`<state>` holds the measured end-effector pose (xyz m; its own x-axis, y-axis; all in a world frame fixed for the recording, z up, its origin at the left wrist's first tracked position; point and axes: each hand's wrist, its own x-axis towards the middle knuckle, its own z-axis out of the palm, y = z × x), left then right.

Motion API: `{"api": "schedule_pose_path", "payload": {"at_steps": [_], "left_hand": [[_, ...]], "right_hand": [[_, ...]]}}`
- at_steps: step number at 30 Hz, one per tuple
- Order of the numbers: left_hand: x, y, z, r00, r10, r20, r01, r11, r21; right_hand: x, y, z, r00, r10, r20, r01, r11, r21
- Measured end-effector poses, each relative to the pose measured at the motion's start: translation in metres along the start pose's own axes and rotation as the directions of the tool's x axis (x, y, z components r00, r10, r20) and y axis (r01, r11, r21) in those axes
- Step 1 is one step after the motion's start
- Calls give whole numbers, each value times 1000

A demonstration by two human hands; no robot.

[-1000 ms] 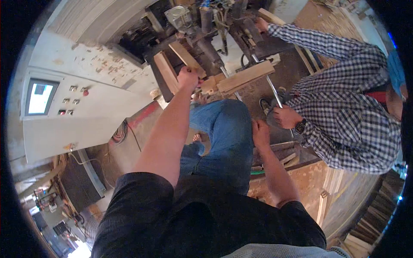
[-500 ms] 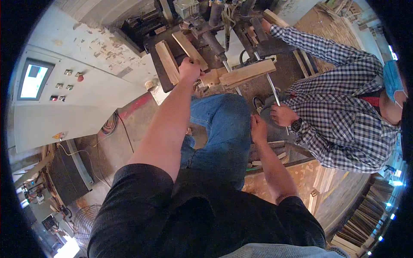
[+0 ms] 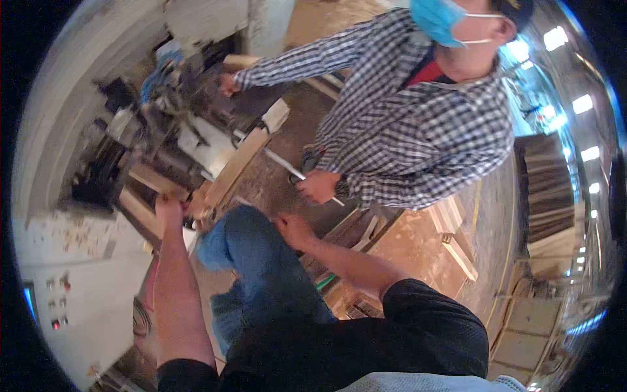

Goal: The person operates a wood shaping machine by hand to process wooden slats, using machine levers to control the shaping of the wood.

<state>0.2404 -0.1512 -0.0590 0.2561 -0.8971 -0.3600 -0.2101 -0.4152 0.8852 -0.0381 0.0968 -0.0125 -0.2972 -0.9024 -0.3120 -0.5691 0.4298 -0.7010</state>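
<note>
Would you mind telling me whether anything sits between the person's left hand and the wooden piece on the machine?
Nothing visible does: the left hand already rests against the end of the wooden piece. The right hand lies on the knee, apart from it.

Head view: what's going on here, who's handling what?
The person wearing the camera reaches the left hand to a wooden plank lying on a woodworking machine, while the right hand rests on their blue-jeaned knee. A co-worker in a checked shirt stands opposite, one hand at the machine and the other holding a thin metal rod.
</note>
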Motion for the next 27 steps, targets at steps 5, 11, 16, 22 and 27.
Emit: {"api": "schedule_pose_path", "payload": {"at_steps": [5,11,16,22,27], "left_hand": [[3,7,-16,994,75,75,-71,996,-53],[43,-16,-4,420,821,-388,-734,558,386],[0,22,-2,998,55,3,-55,996,76],[16,13,11,997,44,57,-45,999,6],[7,10,-5,999,-10,40,10,1000,-1]], "right_hand": [[4,-7,1,999,-43,-22,43,999,15],[12,5,-2,987,-152,59,158,981,-111],[3,-9,-6,996,-36,-87,43,996,81],[-2,7,-5,992,-42,-119,49,997,51],[6,5,6,998,35,-50,-30,995,95]]}}
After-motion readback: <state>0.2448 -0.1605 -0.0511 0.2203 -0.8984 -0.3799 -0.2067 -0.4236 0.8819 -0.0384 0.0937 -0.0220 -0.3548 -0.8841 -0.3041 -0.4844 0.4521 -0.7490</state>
